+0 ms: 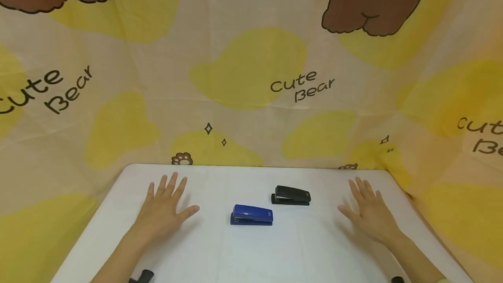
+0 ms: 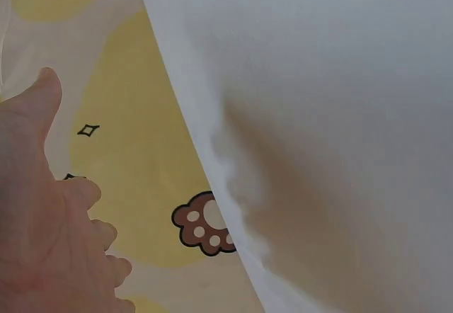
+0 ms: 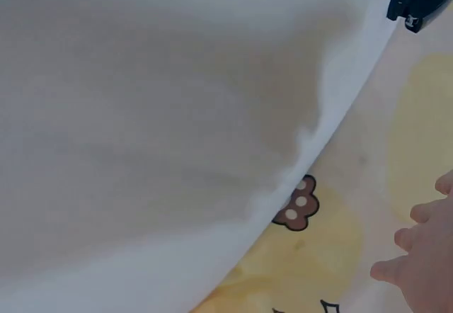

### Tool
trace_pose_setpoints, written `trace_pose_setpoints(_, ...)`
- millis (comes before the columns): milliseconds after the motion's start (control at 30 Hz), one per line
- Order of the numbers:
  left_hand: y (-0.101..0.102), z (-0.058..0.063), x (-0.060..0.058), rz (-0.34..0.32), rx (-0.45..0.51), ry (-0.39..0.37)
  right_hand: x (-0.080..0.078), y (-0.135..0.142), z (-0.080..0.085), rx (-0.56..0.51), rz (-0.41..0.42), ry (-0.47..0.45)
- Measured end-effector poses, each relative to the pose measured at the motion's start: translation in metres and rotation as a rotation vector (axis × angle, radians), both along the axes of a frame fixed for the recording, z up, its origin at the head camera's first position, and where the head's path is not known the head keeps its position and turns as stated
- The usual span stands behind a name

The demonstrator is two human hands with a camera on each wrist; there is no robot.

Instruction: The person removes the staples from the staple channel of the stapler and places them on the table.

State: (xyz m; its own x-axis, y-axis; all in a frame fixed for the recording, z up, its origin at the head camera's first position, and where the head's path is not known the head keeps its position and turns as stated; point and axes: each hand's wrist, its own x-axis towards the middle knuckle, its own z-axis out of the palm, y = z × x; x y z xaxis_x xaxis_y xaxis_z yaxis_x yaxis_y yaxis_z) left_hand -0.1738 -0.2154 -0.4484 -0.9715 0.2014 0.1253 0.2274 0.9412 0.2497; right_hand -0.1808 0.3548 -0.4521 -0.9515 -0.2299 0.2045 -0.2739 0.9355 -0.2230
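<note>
A blue stapler lies near the middle of the white table. Behind it and to its right is a black stapler, its front end also showing as a dark shape at the top right of the right wrist view. My left hand is held over the table's left side, fingers spread, with nothing in it. On the right side my right hand is likewise spread, palm down, left of the table's right edge. Both hands are apart from the staplers and cast shadows on the tabletop.
The white table has rounded far corners. A cream and yellow cloth printed with bears and lettering hangs right behind it and along both sides. Dark wrist-camera parts show at the lower edge of the head view.
</note>
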Motion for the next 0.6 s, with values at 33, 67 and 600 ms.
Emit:
trace_pose_setpoints(33, 0.002, 0.000, 0.000, -0.001, -0.002, 0.001, 0.000, -0.002, 0.001, -0.001, 0.003, 0.002)
trace_pose_setpoints(67, 0.004, 0.001, 0.000, -0.004, -0.003, 0.003, 0.001, -0.003, 0.002, 0.000, 0.007, 0.007)
trace_pose_setpoints(600, 0.041, -0.007, 0.004, -0.081, -0.045, 0.063, 0.006, -0.043, 0.013, -0.019, 0.069, 0.050)
